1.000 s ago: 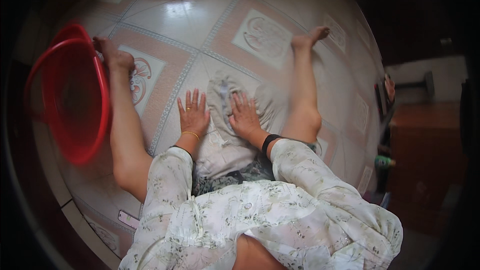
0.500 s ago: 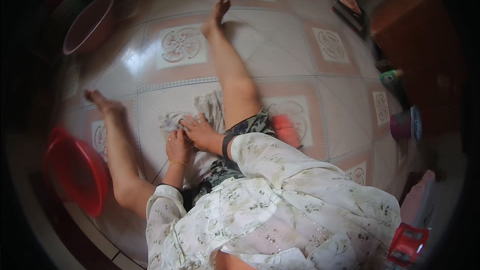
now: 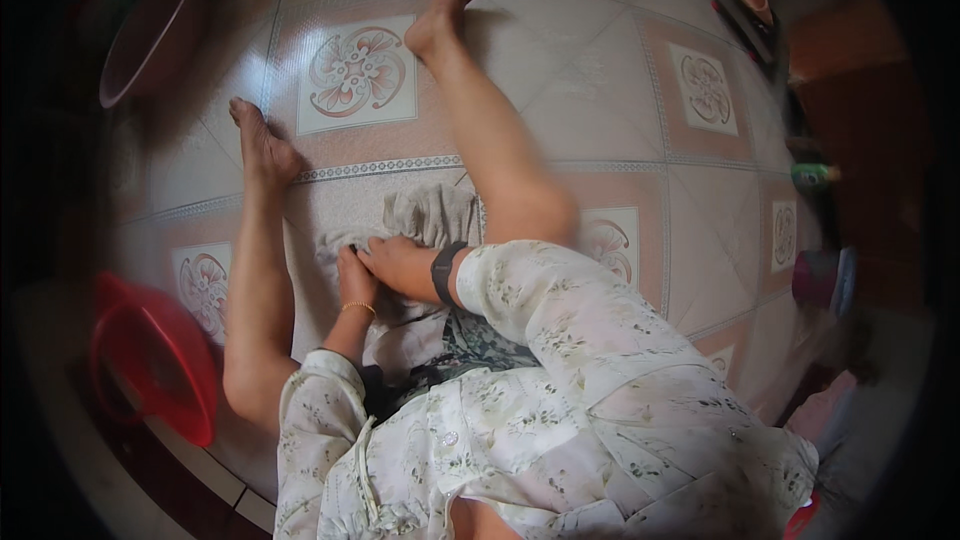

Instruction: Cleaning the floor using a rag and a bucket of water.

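Note:
A crumpled light-grey cloth (image 3: pixel 435 215) lies on the tiled floor between my outstretched legs. My left hand (image 3: pixel 356 280), with a thin gold bracelet at the wrist, is closed on its near part. Close beside it, fingertips almost touching, my right hand (image 3: pixel 398 265) has its fingers bent onto the same cloth; a dark band circles that wrist. What lies right under the fingers is hidden. A pale fabric piece (image 3: pixel 405 342) shows below my wrists, next to the dark patterned shorts (image 3: pixel 475 350).
A red plastic basin (image 3: pixel 185 360) stands left of my left knee, and a pink basin (image 3: pixel 155 35) farther off at the upper left. Along the right side are a green bottle (image 3: pixel 815 175), a purple tub (image 3: pixel 815 275) and a brown wooden furniture piece (image 3: pixel 850 90).
My right hand's spread fingers have drawn in and bent onto the cloth. My left foot has moved inward and my right knee outward. The red thing by my right thigh no longer shows.

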The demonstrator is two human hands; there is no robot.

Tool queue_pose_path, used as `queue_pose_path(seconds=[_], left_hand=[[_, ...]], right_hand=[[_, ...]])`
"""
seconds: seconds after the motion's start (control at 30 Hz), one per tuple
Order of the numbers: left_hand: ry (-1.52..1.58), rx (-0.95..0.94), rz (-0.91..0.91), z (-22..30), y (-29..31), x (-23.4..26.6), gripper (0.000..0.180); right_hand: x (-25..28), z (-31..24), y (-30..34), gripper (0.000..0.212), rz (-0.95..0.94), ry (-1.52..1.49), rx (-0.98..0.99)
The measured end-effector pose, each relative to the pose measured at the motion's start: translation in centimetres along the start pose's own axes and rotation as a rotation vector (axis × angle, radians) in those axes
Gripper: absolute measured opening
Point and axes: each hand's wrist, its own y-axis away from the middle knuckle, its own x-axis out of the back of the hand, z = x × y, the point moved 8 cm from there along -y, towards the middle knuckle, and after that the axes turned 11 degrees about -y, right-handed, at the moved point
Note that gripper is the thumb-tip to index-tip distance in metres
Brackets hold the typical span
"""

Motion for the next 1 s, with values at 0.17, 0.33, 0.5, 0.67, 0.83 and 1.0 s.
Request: queue_pose_path(seconds=[0.17,0.33,0.5,0.67,0.83,1.0], left_hand=[[0.113,-0.013,-0.02,2.5,-4.4,0.8,0.046],[0.121,-0.259,-0.183,9.7,-7.1,-0.2,0.081],[-0.363,-0.78,0.039,10.9,-4.2,-5.6,0.054],[-0.566,-0.617,-0.123,10.7,0.0,-4.2,0.036],[-0.699,-0.475,-0.468,11.1,1.8,-0.5,0.034],[-0.426,-0.179,-0.526,7.6,0.5,0.3,0.064]], right_hand=[[1.1,5.8,-2.1,0.036,0.262,-0.513,-0.13],[1.0,13.2,2.8,0.043,0.355,-0.381,-0.511],[-1.2,11.8,6.0,0.044,0.238,-0.251,-0.707],[-2.8,7.1,7.5,0.038,0.297,-0.11,-0.649],[-3.2,4.2,6.9,0.042,0.139,-0.185,-0.528],[-1.9,2.5,6.2,0.053,0.357,-0.183,-0.272]])
